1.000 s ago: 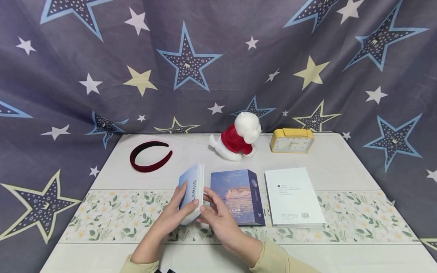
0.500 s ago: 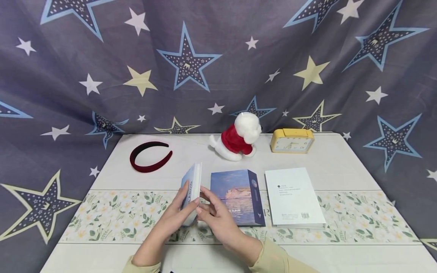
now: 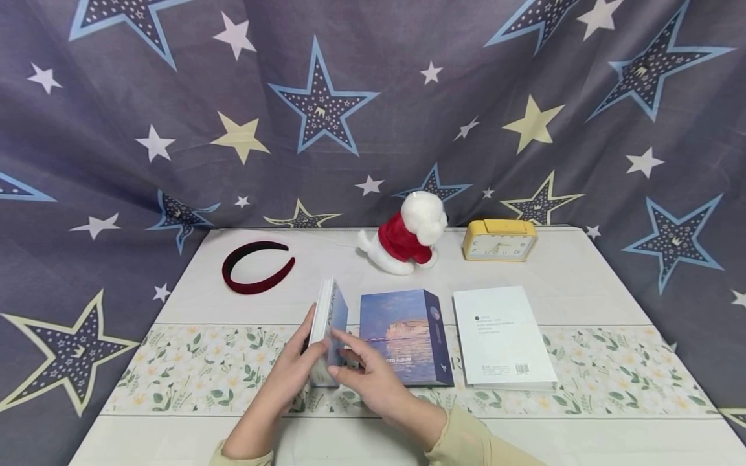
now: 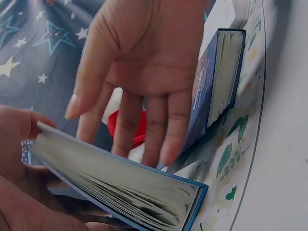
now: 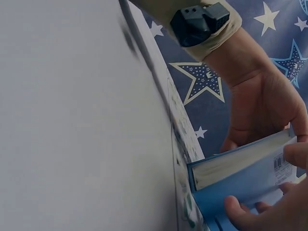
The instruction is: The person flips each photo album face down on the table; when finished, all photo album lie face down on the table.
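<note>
A light-blue photo album (image 3: 335,320) stands on edge at the table's left middle, its white page edges showing. My left hand (image 3: 291,366) grips it from the left, thumb over the near edge and fingers on the far cover. On the other side, my right hand (image 3: 375,382) touches the blue cover with outstretched fingertips. The left wrist view shows the fanned pages of the album (image 4: 130,187) and the right hand's (image 4: 144,67) straight fingers behind it. In the right wrist view, the left hand (image 5: 262,108) holds the album (image 5: 240,187), with a barcode label on its cover.
Right beside the hands lies a dark-blue photo album (image 3: 402,336). Farther right is a white book (image 3: 504,336) with its barcode up. Behind are a dark-red headband (image 3: 256,285), a white plush dog (image 3: 402,236) in red and a yellow alarm clock (image 3: 499,241).
The light-blue album has been turned upright: its blue face showed on the left before, and now shows on the right. The right fingertips have shifted slightly left onto the cover.
</note>
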Tool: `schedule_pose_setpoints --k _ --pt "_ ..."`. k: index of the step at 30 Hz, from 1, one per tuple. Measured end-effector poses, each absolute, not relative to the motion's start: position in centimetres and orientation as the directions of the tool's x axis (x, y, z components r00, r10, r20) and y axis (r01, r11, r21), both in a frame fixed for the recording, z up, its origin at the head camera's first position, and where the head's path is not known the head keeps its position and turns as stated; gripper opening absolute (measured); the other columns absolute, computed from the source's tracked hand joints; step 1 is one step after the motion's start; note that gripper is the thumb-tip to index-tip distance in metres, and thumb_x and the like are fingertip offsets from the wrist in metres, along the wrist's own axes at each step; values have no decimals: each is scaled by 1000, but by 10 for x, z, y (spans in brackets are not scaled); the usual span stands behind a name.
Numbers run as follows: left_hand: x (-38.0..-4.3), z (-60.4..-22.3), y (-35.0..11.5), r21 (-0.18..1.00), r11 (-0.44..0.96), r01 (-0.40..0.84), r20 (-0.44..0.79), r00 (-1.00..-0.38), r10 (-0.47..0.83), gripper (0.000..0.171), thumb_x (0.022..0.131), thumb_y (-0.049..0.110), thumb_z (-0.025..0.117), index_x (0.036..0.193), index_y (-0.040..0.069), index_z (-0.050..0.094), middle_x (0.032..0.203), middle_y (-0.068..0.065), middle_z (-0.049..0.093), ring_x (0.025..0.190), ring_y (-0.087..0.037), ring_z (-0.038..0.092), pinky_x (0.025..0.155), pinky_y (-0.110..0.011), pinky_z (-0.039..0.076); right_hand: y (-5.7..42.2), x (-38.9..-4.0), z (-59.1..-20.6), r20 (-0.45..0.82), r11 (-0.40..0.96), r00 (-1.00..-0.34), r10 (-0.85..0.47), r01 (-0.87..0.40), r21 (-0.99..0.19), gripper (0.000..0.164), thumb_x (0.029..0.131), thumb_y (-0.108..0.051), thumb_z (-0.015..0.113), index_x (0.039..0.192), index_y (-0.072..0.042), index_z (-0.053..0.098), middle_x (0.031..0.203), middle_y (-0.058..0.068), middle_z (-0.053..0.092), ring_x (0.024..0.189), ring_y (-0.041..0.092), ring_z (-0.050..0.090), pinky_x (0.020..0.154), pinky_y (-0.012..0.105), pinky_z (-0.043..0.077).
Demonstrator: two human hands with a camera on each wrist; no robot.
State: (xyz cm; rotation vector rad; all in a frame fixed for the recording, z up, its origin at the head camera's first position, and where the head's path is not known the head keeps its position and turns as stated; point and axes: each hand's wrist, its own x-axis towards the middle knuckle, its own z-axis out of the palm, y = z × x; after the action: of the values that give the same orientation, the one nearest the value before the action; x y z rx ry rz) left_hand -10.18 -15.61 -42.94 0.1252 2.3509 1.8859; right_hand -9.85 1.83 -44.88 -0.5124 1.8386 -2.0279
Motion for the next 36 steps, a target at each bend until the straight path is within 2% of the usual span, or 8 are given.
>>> schedule_pose_setpoints --k 5,9,14,19,22,27,32,36 --pt "-101 -427 -158 992 130 -5 -15 -997 73 69 98 10 54 157 18 19 159 -17 22 138 -38 33 103 -50 39 16 -99 -457 74 13 -876 -477 -92 -996 60 94 -8 64 149 -13 42 154 12 34 132 39 42 101 42 45" --pt "-98 -422 -161 996 90 4 1 -1000 25 69 97 1 53 156 11 19 156 -19 26 134 -37 40 95 -36 48 15 -98 -459 73 154 -874 -480 -165 -974 63 92 -7 65 150 -13 40 157 12 29 134 36 41 97 34 48" --pt "-95 -417 -168 993 118 -13 -11 -1000 -18 62 100 0 45 155 4 18 158 -17 24 136 -34 38 97 -30 46 15 -98 -456 33 240 -882 -471 -164 -957 62 92 -7 65 149 -10 41 159 13 24 136 36 38 93 26 49" --pt "-96 -419 -176 988 145 -59 -55 -998 -32 57 103 3 36 155 0 13 162 -10 14 147 -20 13 116 -34 17 15 -98 -452 3 282 -892 -452 -146 -948 60 93 -5 64 148 -6 40 160 17 17 137 37 36 89 20 50" --pt "-96 -421 -179 983 165 -85 -80 -996 -38 56 103 4 33 155 -1 10 162 -11 10 149 -20 4 118 -39 9 16 -99 -452 -13 306 -893 -449 -140 -942 59 94 -6 62 148 -2 38 161 18 11 138 37 34 88 21 50" --pt "-97 -425 -182 954 271 -125 -114 -992 -57 56 104 6 31 154 -3 8 162 -16 7 149 -25 1 119 -42 6 18 -101 -453 -16 353 -889 -459 -165 -921 60 94 -7 62 148 1 36 161 17 10 139 36 33 88 22 51" --pt "-98 -431 -184 862 488 -135 -112 -991 -76 54 103 6 34 152 -8 15 158 -25 15 147 -37 10 117 -51 10 18 -102 -454 7 390 -885 -466 -213 -896 58 94 -5 61 147 1 38 161 15 13 141 35 29 88 23 50" --pt "-99 -436 -184 810 572 -133 -113 -991 -71 56 101 6 37 151 -9 17 157 -28 16 146 -42 11 116 -54 11 18 -102 -455 24 444 -885 -464 -256 -859 57 94 -5 61 147 -1 41 161 12 17 143 34 27 96 31 48"
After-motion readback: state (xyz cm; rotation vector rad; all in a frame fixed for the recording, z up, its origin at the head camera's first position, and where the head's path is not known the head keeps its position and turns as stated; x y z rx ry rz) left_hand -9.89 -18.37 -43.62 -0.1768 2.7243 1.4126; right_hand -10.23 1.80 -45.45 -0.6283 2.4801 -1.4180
